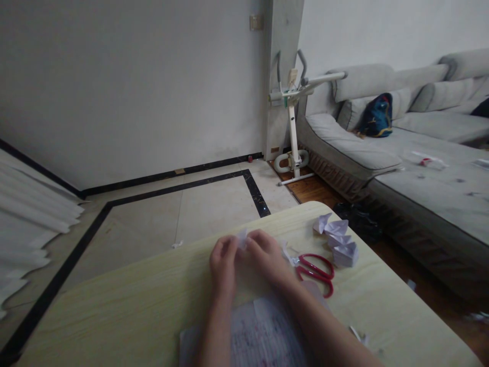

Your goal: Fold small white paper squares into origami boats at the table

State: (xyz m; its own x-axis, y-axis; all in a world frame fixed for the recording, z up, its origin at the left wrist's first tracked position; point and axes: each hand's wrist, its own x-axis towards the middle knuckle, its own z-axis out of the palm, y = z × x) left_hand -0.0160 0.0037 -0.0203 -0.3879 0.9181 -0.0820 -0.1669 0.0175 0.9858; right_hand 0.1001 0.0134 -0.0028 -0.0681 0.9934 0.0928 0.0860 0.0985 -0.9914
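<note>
Between my two hands, above the far part of the table, is a small piece of white paper (242,238). My left hand (223,260) pinches its left side, and my right hand (265,251) pinches its right side. The fingers cover much of the paper, so its shape is hard to make out. Red-handled scissors (315,272) lie just right of my right hand, their blades partly hidden by a paper scrap. Several folded white paper boats (345,253) stand in a row at the table's right edge. Under my forearms lies a sheet with writing (263,326).
The pale wooden table (126,316) has a rounded far corner. Small paper scraps (359,336) lie near its right side. Beyond are a grey sofa (428,168) with a dark blue bag (378,116), a white exercise machine (292,122), and a white curtain (26,224) at left.
</note>
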